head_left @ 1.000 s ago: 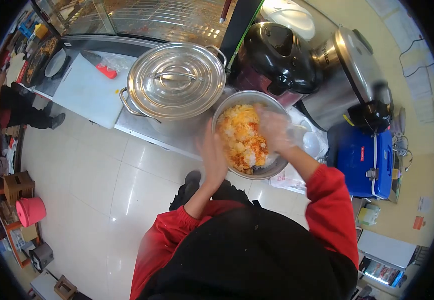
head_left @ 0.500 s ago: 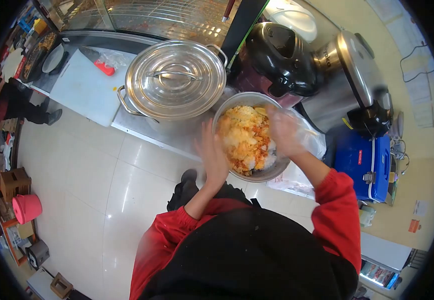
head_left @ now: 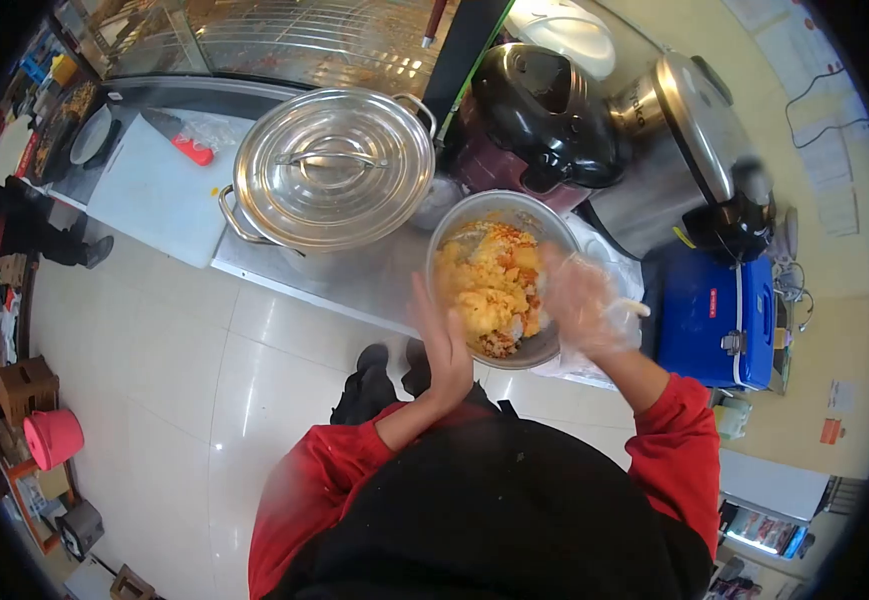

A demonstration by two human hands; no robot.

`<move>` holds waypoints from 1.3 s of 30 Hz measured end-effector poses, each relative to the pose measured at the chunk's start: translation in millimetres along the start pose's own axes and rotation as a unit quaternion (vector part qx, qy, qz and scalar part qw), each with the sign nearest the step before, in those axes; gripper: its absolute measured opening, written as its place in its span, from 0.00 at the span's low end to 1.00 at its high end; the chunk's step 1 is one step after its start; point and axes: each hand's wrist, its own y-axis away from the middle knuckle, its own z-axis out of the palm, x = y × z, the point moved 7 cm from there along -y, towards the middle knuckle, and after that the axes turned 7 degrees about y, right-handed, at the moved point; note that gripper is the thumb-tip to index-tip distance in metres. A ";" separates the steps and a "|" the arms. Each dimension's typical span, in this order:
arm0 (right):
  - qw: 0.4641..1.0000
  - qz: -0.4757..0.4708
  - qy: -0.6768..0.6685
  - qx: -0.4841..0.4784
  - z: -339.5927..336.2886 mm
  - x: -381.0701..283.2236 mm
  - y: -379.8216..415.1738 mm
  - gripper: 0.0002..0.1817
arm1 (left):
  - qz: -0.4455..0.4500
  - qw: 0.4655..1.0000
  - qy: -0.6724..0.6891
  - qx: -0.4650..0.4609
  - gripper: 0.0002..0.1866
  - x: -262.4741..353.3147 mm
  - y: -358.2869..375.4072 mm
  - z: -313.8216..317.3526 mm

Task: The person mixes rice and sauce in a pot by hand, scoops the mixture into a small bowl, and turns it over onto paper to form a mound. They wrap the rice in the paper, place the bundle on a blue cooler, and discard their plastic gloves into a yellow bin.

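A metal bowl [head_left: 532,357] stands at the counter's front edge, holding yellow and white rice [head_left: 494,285] with orange-red patches. My left hand [head_left: 444,350] has its fingers stretched out flat along the bowl's near left side. At the right rim is my right hand [head_left: 582,300], in a clear plastic glove and smeared by motion. Its fingers reach over the edge toward the rice, and I cannot tell whether they hold any. A loose, pale glove tip sticks out to the right of that hand.
Left of the bowl stands a large lidded steel pot [head_left: 334,185]. Beyond it, a red-handled knife [head_left: 190,148] lies on a white cutting board [head_left: 149,195]. A dark rice cooker [head_left: 544,115], a steel container [head_left: 654,150] and a blue cooler box [head_left: 704,315] line the right. Another person's leg [head_left: 49,235] shows far left.
My right hand has moved down and outward at the bowl's right side. The rice has shifted, with a larger yellow clump at the lower left. My left hand stays by the rim.
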 end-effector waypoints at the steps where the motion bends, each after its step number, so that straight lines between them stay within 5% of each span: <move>1: 0.999 0.011 0.003 0.046 17.3 11.5 -7.0 0.19 | 0.003 1.000 -0.008 -0.019 0.27 -0.1 1.6 -0.6; 4: 0.995 0.039 0.036 0.087 78.5 19.2 -31.1 0.15 | -0.138 0.983 0.117 -0.023 0.26 -25.6 -29.2 -13.4; 8: 0.990 0.072 0.018 -0.120 97.2 -16.7 -38.3 0.07 | -0.077 0.996 0.042 -0.027 0.24 -20.2 -63.7 -0.5; 12: 0.998 0.046 -0.041 -0.003 60.0 -38.5 -3.9 0.20 | -0.039 0.993 0.112 0.011 0.23 -22.9 -59.4 -0.3; 18: 0.986 0.004 -0.042 -0.162 19.4 -27.4 42.8 0.20 | -0.042 0.998 0.037 -0.026 0.22 -21.5 -63.1 -1.3; 21: 0.991 -0.110 -0.050 0.054 45.1 -41.0 33.1 0.18 | -0.045 0.995 0.086 -0.030 0.21 -23.0 -60.3 2.5; 24: 0.991 -0.031 -0.022 0.126 65.1 -26.2 -9.8 0.16 | -0.028 0.999 0.027 -0.032 0.20 -19.2 -60.7 0.3; 27: 0.996 0.001 -0.018 -0.084 78.0 5.6 -33.8 0.13 | -0.016 0.998 -0.048 -0.041 0.20 -16.1 -60.6 -1.5; 33: 0.997 0.050 -0.047 -0.034 10.1 -20.0 -21.1 0.11 | -0.025 0.999 -0.007 -0.022 0.19 -24.4 -59.8 -1.8; 36: 0.993 0.078 -0.065 -0.063 76.6 -37.2 -31.3 0.11 | -0.002 0.998 -0.051 -0.029 0.19 -20.5 -60.3 -3.2; 39: 0.999 0.016 -0.047 0.015 56.7 -16.7 -44.5 0.12 | 0.006 0.997 -0.066 -0.024 0.17 -27.1 -59.4 -4.2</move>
